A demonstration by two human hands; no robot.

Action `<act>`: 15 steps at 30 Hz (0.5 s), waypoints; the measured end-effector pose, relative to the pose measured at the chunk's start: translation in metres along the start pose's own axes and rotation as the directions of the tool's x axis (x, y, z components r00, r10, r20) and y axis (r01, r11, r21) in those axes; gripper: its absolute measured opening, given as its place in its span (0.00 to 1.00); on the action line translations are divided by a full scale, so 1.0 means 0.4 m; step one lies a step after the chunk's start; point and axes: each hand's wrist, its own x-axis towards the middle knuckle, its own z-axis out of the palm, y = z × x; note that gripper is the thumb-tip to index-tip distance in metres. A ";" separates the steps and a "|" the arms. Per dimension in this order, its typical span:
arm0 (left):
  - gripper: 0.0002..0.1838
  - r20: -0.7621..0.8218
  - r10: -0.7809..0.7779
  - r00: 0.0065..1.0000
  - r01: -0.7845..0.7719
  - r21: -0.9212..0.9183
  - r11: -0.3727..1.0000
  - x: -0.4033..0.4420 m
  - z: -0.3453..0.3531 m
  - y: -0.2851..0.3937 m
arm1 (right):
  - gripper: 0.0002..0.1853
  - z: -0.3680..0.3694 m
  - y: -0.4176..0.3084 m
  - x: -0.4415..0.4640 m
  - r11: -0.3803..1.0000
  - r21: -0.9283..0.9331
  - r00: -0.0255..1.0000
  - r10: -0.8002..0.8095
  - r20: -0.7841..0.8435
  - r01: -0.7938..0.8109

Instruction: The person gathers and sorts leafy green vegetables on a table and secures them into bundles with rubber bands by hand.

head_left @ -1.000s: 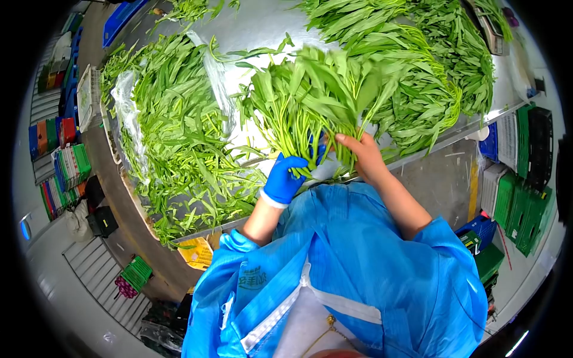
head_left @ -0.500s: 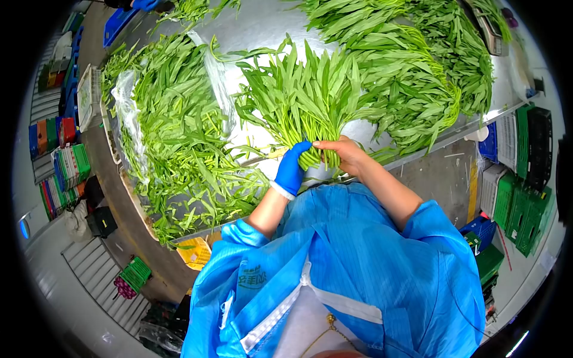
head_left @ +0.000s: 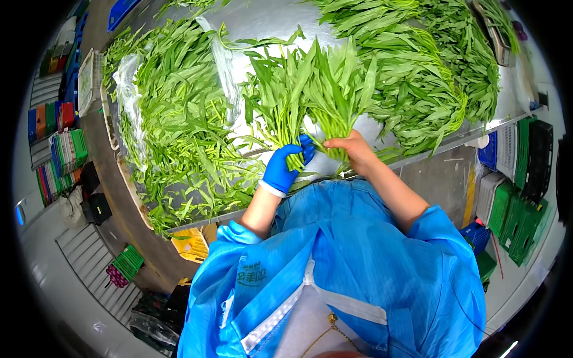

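My left hand, in a blue glove, is closed round the stems of a bunch of leafy greens. Bare, my right hand grips a second bunch of greens by its stems, just to the right of the first. The leaves of both bunches point away from me and touch near the top. Both hands are over the near edge of the metal table. Loose greens are heaped on the left, beside a strip of clear plastic.
Greens laid in rows cover the table's right side, with a scale at the far right. A yellow crate is below the table's left edge. Green crates are stacked on the right, and a green basket stands at lower left.
The greens held together between my hands half a second ago are now in two bunches, one per hand. My right hand has moved slightly right, my left slightly left. The view has shifted a little.
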 end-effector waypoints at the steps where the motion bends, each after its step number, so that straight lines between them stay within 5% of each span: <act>1: 0.19 -0.016 -0.013 1.000 0.013 -0.022 1.000 -0.021 0.021 0.013 | 0.19 -0.007 -0.011 -0.010 1.000 0.008 1.000 -0.008 0.002 0.008; 5: 0.14 0.140 -0.046 0.989 0.045 0.009 0.999 -0.031 0.023 0.027 | 0.15 -0.004 -0.019 -0.026 0.997 0.073 0.997 -0.043 0.060 0.039; 8: 0.07 0.058 0.129 0.990 -0.134 0.075 0.988 -0.001 0.021 -0.005 | 0.16 0.007 -0.016 -0.023 0.996 0.050 0.996 -0.070 0.049 0.067; 9: 0.06 -0.108 0.230 0.967 -0.216 0.126 0.968 -0.018 0.099 -0.002 | 0.17 0.008 -0.014 -0.020 0.996 0.032 0.996 -0.086 0.024 0.085; 12: 0.07 -0.045 0.364 0.930 -0.329 0.336 0.882 0.009 0.100 -0.013 | 0.18 0.033 -0.013 -0.030 0.985 0.007 0.982 -0.172 -0.083 0.173; 15: 0.07 -0.076 0.366 0.928 -0.317 0.356 0.879 0.011 0.129 -0.016 | 0.19 0.037 -0.008 -0.026 0.976 -0.042 0.975 -0.216 -0.055 0.213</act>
